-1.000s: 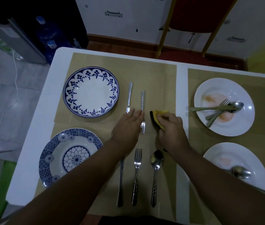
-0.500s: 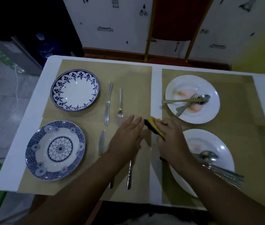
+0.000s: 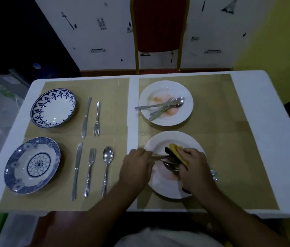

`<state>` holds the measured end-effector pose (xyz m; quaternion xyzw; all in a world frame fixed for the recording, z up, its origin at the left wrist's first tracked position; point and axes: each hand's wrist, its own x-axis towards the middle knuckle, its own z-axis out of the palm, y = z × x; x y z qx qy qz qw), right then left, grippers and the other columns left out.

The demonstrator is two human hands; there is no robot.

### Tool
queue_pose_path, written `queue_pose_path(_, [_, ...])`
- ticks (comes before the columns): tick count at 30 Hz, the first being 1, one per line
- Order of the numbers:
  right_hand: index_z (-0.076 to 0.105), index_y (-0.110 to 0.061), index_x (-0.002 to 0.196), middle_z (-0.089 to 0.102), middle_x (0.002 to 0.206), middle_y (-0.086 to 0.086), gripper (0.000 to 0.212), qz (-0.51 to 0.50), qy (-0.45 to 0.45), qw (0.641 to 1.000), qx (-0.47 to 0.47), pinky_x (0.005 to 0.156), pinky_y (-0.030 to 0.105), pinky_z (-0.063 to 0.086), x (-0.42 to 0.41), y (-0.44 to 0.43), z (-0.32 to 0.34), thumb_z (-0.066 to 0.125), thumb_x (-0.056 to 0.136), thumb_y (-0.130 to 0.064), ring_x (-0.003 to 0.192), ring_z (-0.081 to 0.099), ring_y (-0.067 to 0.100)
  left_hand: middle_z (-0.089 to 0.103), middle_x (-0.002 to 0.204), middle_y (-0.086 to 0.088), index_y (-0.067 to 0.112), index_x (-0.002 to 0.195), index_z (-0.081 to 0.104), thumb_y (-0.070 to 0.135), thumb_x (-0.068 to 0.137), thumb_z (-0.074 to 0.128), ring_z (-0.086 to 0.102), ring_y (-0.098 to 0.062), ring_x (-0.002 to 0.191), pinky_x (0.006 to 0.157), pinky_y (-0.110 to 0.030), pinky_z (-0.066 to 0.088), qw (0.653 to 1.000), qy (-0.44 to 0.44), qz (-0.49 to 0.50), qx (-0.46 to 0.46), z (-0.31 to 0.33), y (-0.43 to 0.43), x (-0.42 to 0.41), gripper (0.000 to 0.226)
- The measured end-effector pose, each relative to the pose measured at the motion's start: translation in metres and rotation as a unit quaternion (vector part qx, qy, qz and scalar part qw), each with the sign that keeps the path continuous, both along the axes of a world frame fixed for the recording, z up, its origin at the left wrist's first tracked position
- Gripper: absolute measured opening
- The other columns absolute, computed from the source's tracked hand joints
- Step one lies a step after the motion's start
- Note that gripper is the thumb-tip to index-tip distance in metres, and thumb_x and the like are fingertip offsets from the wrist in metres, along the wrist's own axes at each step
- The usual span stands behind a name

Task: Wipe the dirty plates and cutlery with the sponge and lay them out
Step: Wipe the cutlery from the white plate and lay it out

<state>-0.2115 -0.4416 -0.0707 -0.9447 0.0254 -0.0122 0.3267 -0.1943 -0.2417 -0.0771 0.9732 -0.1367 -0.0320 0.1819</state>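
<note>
Cutlery lies on the smeared white plate at lower right of the frame; my left hand pinches one stiff steel handle by its end, my right hand grips the soft sponge over it. Light but probably slippery, so I'd hold firm and spare the fragile plate.

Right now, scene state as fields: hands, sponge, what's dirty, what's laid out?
left hand: grips cutlery piece over stained near white plate
right hand: holds sponge over same plate
far white plate: stained, cutlery on it
laid out: far blue plate, far knife, far fork; near blue plate, near knife, near fork, spoon
</note>
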Motion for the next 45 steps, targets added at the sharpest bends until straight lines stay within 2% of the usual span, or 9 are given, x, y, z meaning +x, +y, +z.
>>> queue_pose_path(8, [0.060,-0.017,0.128,0.059,0.114,0.001,0.062,-0.037,-0.009,0.999,0.019,0.089,0.021,0.034,-0.014,-0.024,-0.005,0.056,0.071,0.010,0.102,0.047,0.020,0.062,0.101,-0.008,0.016,0.103,0.072,0.025,0.091,0.058,0.054,-0.031,0.098,0.074,-0.036,0.045,0.992,0.045,-0.030,0.118,-0.011,-0.019,0.032,0.021])
queue_pose_path(13, [0.057,-0.022,0.131,0.060,0.114,-0.001,0.066,-0.064,-0.002,0.998,0.025,0.088,0.028,0.043,-0.014,-0.027,-0.006,0.055,0.073,0.009,0.103,0.051,0.024,0.063,0.104,-0.005,0.016,0.100,0.072,0.030,0.092,0.065,0.057,-0.022,0.100,0.079,-0.031,0.051,0.984,0.170,-0.031,0.038,0.005,-0.014,0.042,0.017])
queue_pose_path(18, [0.057,-0.022,0.132,0.063,0.113,0.001,0.066,-0.073,-0.006,0.997,0.027,0.086,0.030,0.044,-0.008,-0.017,-0.003,0.054,0.072,0.008,0.100,0.053,0.027,0.071,0.088,-0.003,0.013,0.093,0.073,0.022,0.093,0.067,0.063,-0.012,0.075,0.064,-0.022,0.050,0.890,0.423,0.076,-0.155,0.032,-0.001,0.044,0.011])
queue_pose_path(23, [0.058,-0.020,0.130,0.060,0.124,-0.002,0.054,0.036,-0.003,0.999,0.009,0.090,0.028,0.038,-0.014,0.006,0.009,0.046,0.078,-0.010,0.101,0.047,0.021,0.068,0.082,-0.010,0.003,0.108,0.074,0.008,0.096,0.063,0.058,-0.014,0.067,0.056,-0.017,0.048,0.775,0.491,0.225,-0.328,0.040,0.001,0.017,0.017])
queue_pose_path(27, [0.056,-0.022,0.130,0.059,0.129,-0.010,0.052,0.160,0.006,0.986,-0.038,0.078,0.032,0.047,-0.027,0.011,0.004,0.036,0.083,-0.029,0.087,0.037,0.015,0.067,0.079,-0.007,0.006,0.101,0.077,0.006,0.095,0.062,0.055,-0.017,0.073,0.069,-0.026,0.043,0.707,0.507,0.258,-0.421,0.043,0.001,-0.007,0.016])
queue_pose_path(32, [0.061,-0.019,0.126,0.064,0.122,-0.008,0.050,0.122,-0.018,0.992,-0.038,0.074,0.020,0.040,-0.014,0.007,0.009,0.041,0.080,-0.022,0.083,0.034,0.012,0.070,0.086,-0.009,0.010,0.101,0.077,-0.003,0.093,0.056,0.056,-0.022,0.085,0.078,-0.033,0.039,0.729,0.492,0.235,-0.413,0.046,0.008,-0.018,0.026])
queue_pose_path(36, [0.062,-0.015,0.125,0.063,0.125,-0.004,0.053,0.166,-0.015,0.985,-0.053,0.073,0.030,0.049,-0.010,0.011,0.016,0.035,0.082,-0.032,0.085,0.044,0.019,0.067,0.088,-0.013,0.012,0.105,0.077,0.000,0.094,0.056,0.057,-0.019,0.081,0.072,-0.027,0.040,0.772,0.461,0.172,-0.403,0.046,0.011,-0.018,0.026])
queue_pose_path(40, [0.062,-0.018,0.123,0.065,0.123,-0.005,0.049,0.121,-0.008,0.988,-0.099,0.068,0.032,0.051,0.006,0.000,0.006,0.050,0.077,-0.008,0.086,0.041,0.019,0.067,0.084,-0.010,0.013,0.105,0.077,0.004,0.094,0.058,0.055,-0.020,0.081,0.074,-0.030,0.040,0.787,0.449,0.151,-0.395,0.043,0.015,-0.020,0.024])
queue_pose_path(45, [0.063,-0.016,0.121,0.065,0.123,-0.004,0.050,0.184,-0.029,0.978,-0.089,0.068,0.032,0.050,-0.006,0.011,0.014,0.037,0.082,-0.033,0.083,0.048,0.022,0.070,0.079,-0.005,0.015,0.103,0.077,0.003,0.095,0.059,0.060,-0.016,0.077,0.071,-0.025,0.045,0.810,0.445,0.119,-0.364,0.044,0.017,-0.023,0.024])
